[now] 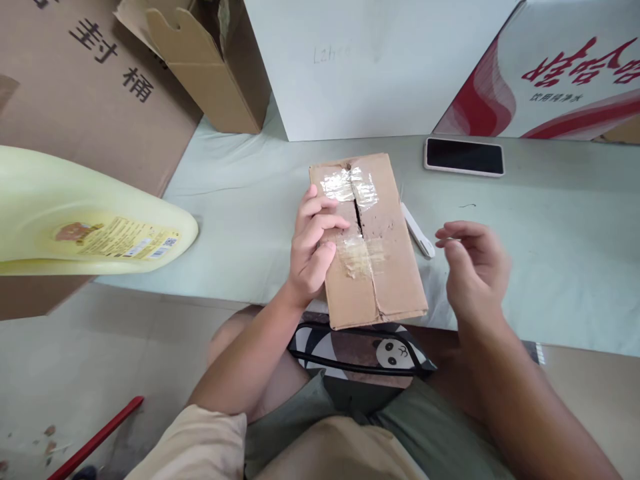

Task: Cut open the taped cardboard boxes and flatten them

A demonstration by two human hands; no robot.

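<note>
A small flat cardboard box (380, 267), its flaps taped shut with clear tape, lies on the pale table (240, 233) and overhangs the near edge. My left hand (313, 247) grips its left side, fingers curled over the top by the taped seam. My right hand (473, 267) hovers to the right of the box, fingers loosely bent and apart, holding nothing. A white utility knife (419, 233) lies on the table between the box and my right hand.
A phone (464, 157) lies face up behind the box. Large cartons stand along the back: brown (85, 87), white (365, 67), red-and-white printed (560, 73). A yellow plastic bottle (75, 213) lies at left. A panda-print bag (360, 350) rests on my lap.
</note>
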